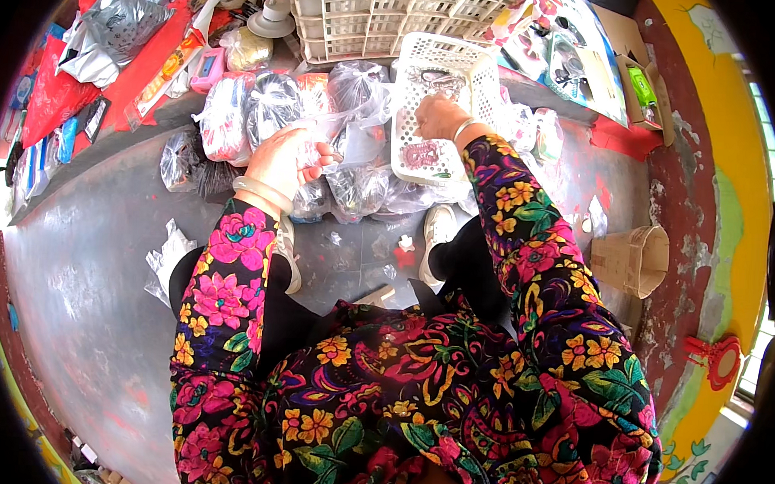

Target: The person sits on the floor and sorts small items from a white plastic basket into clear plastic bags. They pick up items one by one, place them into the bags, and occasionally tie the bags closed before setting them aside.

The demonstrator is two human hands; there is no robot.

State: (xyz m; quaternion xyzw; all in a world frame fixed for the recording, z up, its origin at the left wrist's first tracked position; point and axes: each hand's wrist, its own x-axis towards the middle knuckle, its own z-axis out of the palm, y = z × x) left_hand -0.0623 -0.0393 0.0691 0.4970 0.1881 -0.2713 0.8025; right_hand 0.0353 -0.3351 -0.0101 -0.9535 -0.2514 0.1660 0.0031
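A white perforated plastic basket stands in front of me, with small dark items at its far end and a small reddish packet near its front. My right hand reaches into it, fingers curled down; what they hold, if anything, is hidden. To the left, my left hand is closed on a clear plastic bag, which stretches toward the basket's left side. Beneath and beside both hands lie several filled plastic bags with dark, red and white contents.
A large cream crate stands behind the basket. Red sheets and packages cover the surface at far left. At right are an open cardboard box and a cardboard container on the floor. My shoes flank the bags' near side.
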